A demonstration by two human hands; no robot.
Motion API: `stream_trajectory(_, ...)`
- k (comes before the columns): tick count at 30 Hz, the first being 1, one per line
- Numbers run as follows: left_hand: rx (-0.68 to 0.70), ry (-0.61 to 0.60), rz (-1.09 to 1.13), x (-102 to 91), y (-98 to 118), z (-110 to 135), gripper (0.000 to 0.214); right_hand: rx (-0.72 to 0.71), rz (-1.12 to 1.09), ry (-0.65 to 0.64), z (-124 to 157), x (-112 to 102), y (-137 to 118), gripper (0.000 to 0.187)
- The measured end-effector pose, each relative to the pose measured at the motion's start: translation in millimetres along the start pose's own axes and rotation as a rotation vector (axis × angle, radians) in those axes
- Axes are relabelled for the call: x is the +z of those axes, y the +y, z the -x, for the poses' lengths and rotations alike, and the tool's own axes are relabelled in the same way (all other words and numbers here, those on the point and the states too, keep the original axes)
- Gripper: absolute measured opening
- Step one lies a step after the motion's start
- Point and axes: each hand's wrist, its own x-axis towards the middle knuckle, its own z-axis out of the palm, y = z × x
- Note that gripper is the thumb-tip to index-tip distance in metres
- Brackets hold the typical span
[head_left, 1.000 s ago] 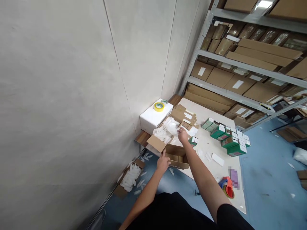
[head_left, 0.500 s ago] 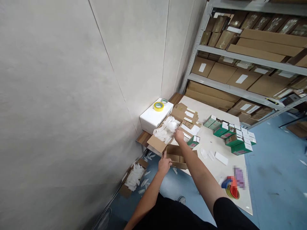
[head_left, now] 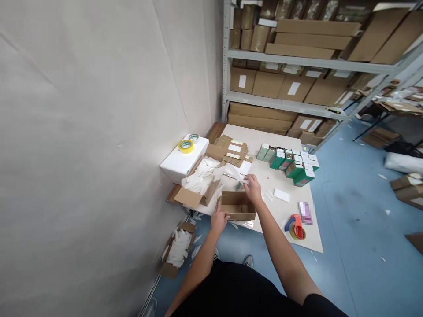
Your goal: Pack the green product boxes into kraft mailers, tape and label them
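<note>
A small open cardboard box (head_left: 236, 205) stands at the near edge of the white table (head_left: 313, 237). My left hand (head_left: 219, 219) grips its near left corner. My right hand (head_left: 254, 188) hovers over the box's far rim, fingers curled on what looks like a small white packet (head_left: 245, 180). A small green box (head_left: 239, 186) lies just behind that hand. To the left, a larger open carton (head_left: 198, 187) is heaped with white plastic packets (head_left: 201, 174).
A white foam box (head_left: 178, 165) with a yellow tape roll (head_left: 186, 146) sits against the wall. Flat cardboard pieces (head_left: 233, 150), several green boxes (head_left: 287, 160), a white card (head_left: 282, 195) and a red tape dispenser (head_left: 296, 226) are on the table. Cartons fill the shelving (head_left: 297, 105). A floor box (head_left: 178, 248) holds packets.
My right hand has drawn back from the carton of white packets to above the small box. The view has swung right and the small box now sits squarely before me.
</note>
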Motion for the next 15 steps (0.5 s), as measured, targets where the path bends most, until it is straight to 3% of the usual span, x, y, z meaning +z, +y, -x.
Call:
stream_trajectory(5,0.06,0.027,-0.006,19.8,33.7,-21.0,0.011,0.001,-0.13,-0.003,61.5,-68.6,48.9,0.025)
stream_trajectory(8,0.111,0.041,-0.022,34.8,57.1,-31.4,0.01,0.003,-0.023,0.01,95.3,-85.7,80.8,0.024)
stream_trajectory(10,0.163,0.045,-0.035,47.1,74.0,-35.9,0.008,0.081,0.141,-0.01,108.3,-88.7,100.3,0.023)
stream_trajectory(12,0.216,0.049,-0.041,60.9,90.6,-38.3,0.007,0.189,0.285,-0.128,113.4,-88.7,117.3,0.022)
stream_trajectory(15,0.263,0.056,-0.052,81.4,112.1,-38.4,0.01,0.327,0.365,-0.489,113.9,-90.0,139.2,0.024)
